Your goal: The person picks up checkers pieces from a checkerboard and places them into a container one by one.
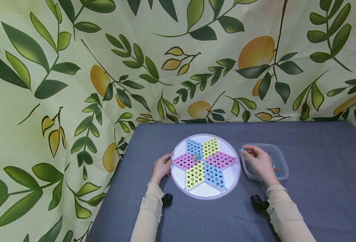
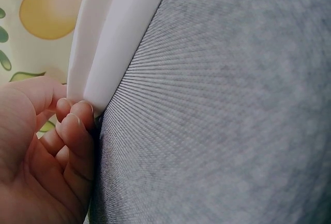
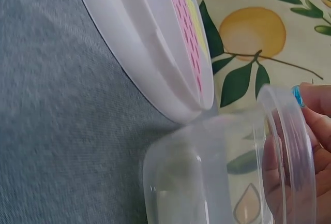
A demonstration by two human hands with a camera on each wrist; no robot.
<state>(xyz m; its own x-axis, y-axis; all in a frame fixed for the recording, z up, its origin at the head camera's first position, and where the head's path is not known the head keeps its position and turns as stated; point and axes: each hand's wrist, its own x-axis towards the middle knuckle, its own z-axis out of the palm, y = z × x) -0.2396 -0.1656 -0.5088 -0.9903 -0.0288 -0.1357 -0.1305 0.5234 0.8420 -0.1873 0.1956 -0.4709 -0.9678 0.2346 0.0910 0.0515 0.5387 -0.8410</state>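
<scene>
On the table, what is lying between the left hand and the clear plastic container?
The round white game board lies between the left hand and the clear plastic container; the head view shows this.

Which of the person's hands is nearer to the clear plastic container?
Right. The right hand is over the container, pinching a small blue piece; the left hand is across the round game board from it, holding the board's left rim.

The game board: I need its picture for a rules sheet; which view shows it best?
The head view: it has nearly the whole game board, with six coloured points. The left wrist view shows only part of its white rim at the left hand; the right wrist view, one side at a slant with strips of colour.
</scene>
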